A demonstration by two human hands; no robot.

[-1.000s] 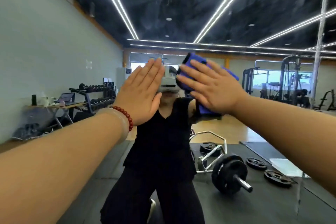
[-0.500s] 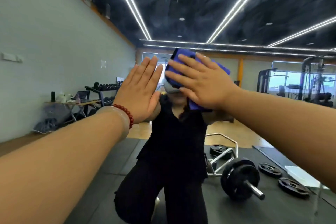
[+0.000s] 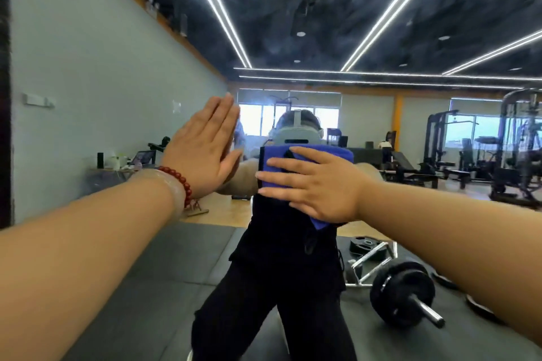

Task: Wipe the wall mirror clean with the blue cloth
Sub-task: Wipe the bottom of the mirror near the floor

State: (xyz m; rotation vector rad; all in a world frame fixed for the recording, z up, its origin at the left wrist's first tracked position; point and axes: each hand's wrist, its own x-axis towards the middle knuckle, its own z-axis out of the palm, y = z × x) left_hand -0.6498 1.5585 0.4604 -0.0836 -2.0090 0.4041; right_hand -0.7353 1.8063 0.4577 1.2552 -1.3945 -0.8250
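Against the wall mirror (image 3: 381, 126), the right hand (image 3: 316, 184) lies flat with fingers spread and presses the blue cloth (image 3: 272, 165) to the glass. The cloth sits under its palm and fingers, with edges showing above and past the fingertips. Just beside it but clear of the cloth, the left hand (image 3: 202, 152) rests flat on the glass, fingers straight and together, and a barbell (image 3: 401, 299) shows in the reflection.

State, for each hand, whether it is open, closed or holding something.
Left hand: open, flat on the mirror, holding nothing.
Right hand: open, fingers straight, pressing the blue cloth.
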